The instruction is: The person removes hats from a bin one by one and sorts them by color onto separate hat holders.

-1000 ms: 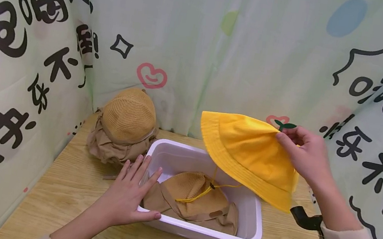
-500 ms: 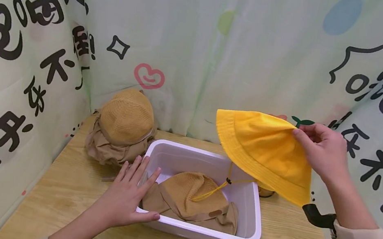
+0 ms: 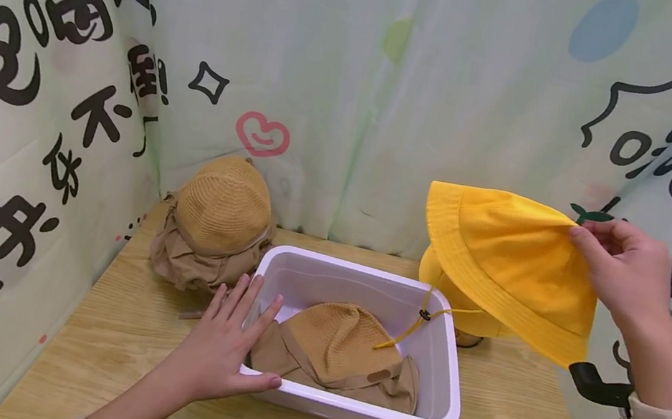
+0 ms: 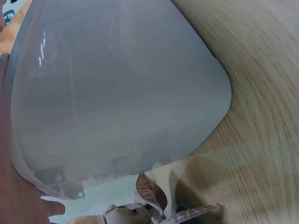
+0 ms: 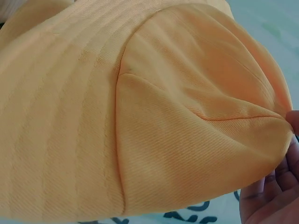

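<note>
My right hand [image 3: 633, 272] pinches a yellow bucket hat [image 3: 519, 266] by its crown, beside a green sprout on top. The hat hangs tilted past the bin's right end, its yellow chin cord [image 3: 424, 315] dangling over the rim. In the right wrist view the stitched brim and folded crown fill most of the picture, with fingers [image 5: 273, 191] at the right edge. My left hand [image 3: 230, 353] rests with spread, straight fingers on the left rim of a white plastic bin [image 3: 340, 400]. Inside the bin lies a tan knitted hat [image 3: 342, 344] with brown cloth.
Left of the bin, a second tan hat [image 3: 222, 203] with a brown cloth skirt sits on the wooden table [image 3: 113, 350]. Another yellow object [image 3: 437, 275] stands behind the held hat, partly hidden. A printed curtain [image 3: 329, 78] encloses the table's back and sides.
My right hand has carried the yellow hat rightward, its cord trailing across the bin toward the right rim. This uncovers the yellow object behind. My left hand has stayed on the rim.
</note>
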Available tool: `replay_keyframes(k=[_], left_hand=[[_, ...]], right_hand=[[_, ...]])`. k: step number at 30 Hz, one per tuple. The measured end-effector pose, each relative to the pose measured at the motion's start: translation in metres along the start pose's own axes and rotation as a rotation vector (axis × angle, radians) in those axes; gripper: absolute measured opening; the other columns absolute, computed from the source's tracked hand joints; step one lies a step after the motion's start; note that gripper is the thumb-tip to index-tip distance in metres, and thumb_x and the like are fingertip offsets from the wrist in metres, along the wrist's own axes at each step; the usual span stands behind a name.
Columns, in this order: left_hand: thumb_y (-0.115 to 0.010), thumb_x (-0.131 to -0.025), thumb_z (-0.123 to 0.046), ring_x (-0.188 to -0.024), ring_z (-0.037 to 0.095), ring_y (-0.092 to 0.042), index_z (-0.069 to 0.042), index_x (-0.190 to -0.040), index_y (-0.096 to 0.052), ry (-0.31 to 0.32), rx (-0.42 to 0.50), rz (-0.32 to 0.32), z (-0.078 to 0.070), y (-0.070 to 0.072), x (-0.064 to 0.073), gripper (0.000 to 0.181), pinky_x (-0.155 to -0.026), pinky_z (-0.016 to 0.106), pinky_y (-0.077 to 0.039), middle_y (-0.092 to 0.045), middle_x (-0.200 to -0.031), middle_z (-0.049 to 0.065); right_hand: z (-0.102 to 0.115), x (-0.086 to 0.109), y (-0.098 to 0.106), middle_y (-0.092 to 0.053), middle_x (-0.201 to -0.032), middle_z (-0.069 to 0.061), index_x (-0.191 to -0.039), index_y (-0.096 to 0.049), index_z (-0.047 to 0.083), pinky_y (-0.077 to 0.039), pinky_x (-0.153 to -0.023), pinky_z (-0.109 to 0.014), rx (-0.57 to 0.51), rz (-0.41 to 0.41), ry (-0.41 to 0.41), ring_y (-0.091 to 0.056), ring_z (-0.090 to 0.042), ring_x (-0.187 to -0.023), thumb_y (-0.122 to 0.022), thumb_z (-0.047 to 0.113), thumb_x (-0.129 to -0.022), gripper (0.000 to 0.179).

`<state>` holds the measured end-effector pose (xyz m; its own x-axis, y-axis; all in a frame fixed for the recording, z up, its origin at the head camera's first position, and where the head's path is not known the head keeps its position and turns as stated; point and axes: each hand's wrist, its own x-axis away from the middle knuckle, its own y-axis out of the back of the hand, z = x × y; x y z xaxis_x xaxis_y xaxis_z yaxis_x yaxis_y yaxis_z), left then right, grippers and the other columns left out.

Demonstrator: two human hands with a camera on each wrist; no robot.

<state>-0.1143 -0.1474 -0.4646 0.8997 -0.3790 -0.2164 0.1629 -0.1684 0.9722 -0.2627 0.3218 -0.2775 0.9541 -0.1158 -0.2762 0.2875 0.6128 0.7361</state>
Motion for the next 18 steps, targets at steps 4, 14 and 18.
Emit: replay_keyframes(k=[4,14,18], left_hand=[[-0.043,-0.08,-0.088,-0.152,0.041,-0.005,-0.018,-0.161,-0.02,0.001,-0.011,-0.004,0.0,0.0,0.0,0.109,-0.118,0.063,-0.017,-0.01,-0.164,0.025],[-0.044,-0.08,-0.087,-0.152,0.042,-0.005,-0.019,-0.161,-0.019,-0.002,0.006,0.012,-0.001,0.002,0.0,0.108,-0.118,0.063,-0.016,-0.008,-0.164,0.026],[-0.045,-0.081,-0.086,-0.152,0.042,-0.006,-0.019,-0.161,-0.02,0.0,0.016,0.017,-0.001,0.003,0.0,0.108,-0.118,0.063,-0.016,-0.009,-0.164,0.025]], right_hand=[[-0.007,-0.002,0.007,-0.052,-0.096,0.009,-0.128,-0.057,0.001,-0.043,-0.062,-0.004,0.004,-0.027,-0.03,-0.05,-0.001,-0.077,-0.055,0.048,-0.098,0.056],[-0.028,-0.002,0.028,-0.048,-0.096,0.01,-0.127,-0.056,0.004,-0.043,-0.055,-0.006,0.06,-0.1,-0.13,-0.047,0.002,-0.071,-0.049,0.053,-0.099,0.057],[-0.033,-0.002,0.034,-0.044,-0.1,0.01,-0.137,-0.049,-0.001,-0.038,-0.056,-0.003,0.089,-0.116,-0.165,-0.044,-0.003,-0.075,-0.046,0.052,-0.1,0.064]])
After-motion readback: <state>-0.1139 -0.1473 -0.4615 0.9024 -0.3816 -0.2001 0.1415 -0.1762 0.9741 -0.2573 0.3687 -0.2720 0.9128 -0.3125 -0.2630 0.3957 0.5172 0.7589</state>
